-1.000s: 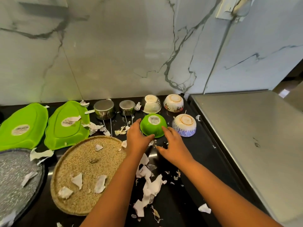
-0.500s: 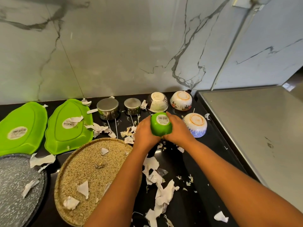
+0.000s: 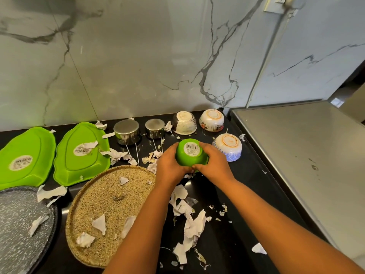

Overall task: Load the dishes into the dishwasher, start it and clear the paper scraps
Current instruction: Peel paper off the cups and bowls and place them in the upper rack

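Observation:
A small green bowl is upside down, its barcode label facing up, tilted just above the black counter. My left hand grips its left side and my right hand grips its right side. Behind it stand a blue-patterned bowl, a floral bowl, a speckled bowl and two steel cups, all upside down. Two green trays lie at the left. Torn paper scraps litter the counter.
A round tan speckled plate with scraps on it lies left of my arms. A grey speckled plate is at the lower left. A steel appliance top fills the right. The marble wall closes the back.
Both hands closed round the green bowl and lifted it off the counter, tilting it toward me. The view shifted slightly.

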